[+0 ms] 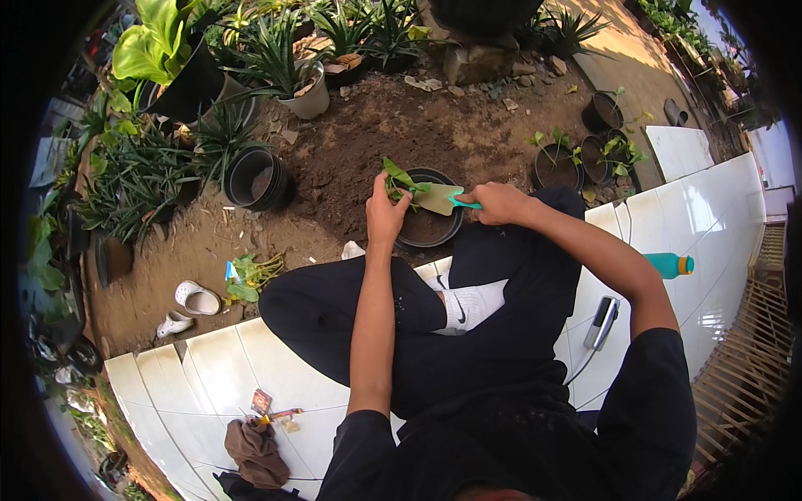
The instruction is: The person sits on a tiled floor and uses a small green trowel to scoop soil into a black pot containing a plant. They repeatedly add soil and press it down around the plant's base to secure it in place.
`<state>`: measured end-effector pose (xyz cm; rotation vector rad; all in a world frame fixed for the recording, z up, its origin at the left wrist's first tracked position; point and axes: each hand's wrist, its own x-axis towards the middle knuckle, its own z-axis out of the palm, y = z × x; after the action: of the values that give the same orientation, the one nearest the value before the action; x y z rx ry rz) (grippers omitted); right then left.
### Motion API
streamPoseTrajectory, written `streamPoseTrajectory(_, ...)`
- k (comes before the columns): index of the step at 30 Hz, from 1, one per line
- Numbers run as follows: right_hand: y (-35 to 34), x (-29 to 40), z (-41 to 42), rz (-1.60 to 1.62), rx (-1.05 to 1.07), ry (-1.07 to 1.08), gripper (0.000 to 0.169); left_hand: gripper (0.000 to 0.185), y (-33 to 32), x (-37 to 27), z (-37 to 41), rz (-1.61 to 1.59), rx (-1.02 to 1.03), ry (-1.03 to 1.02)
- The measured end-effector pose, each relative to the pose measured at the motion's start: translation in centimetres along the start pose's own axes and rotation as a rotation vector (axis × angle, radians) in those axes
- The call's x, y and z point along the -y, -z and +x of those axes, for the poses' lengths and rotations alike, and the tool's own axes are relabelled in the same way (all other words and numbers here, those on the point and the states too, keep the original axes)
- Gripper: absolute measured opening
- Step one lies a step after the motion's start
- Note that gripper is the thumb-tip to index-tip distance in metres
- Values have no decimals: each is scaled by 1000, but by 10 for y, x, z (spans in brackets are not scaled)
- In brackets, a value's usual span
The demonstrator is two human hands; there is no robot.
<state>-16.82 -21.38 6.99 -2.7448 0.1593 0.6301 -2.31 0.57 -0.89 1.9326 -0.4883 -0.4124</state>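
Note:
My left hand (386, 210) holds a leafy green plant cutting (398, 175) over the left side of a black plastic pot (459, 227). With my right hand (498, 203) I grip the turquoise handle of a garden trowel (437, 198), whose blade lies above the pot close to the leaves. Dark soil (426, 228) shows inside the pot. My left fingers hide part of the stems, and whether the blade touches the plant I cannot tell. More leafy cuttings (249, 277) lie on the ground to the left.
Stacked black pots (254, 180) stand left of a mound of loose soil (338, 163). Several potted seedlings (557, 164) stand at the right. White clogs (199, 298) lie at the left. A turquoise bottle (668, 265) and a cabled device (603, 324) rest on the white tiles beside me.

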Motion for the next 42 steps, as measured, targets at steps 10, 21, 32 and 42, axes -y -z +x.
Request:
streamPoseTrajectory(10,-5,1,-38,126,60,-77,71,56,2,-1,-3,2,29,-34)
streamPoseTrajectory(21,-96,-171,-228,1059,-825,-1043,35,54,-1,-13,-3,37,22,-45)
streamPoseTrajectory(32,-236,-128,-275,953,-703,-857,31,54,-2,2,-3,16,3,-14)
streamPoseTrajectory(42,-235,-133,-277,986,-677,-874,28,54,0,-4,-3,6,17,-5)
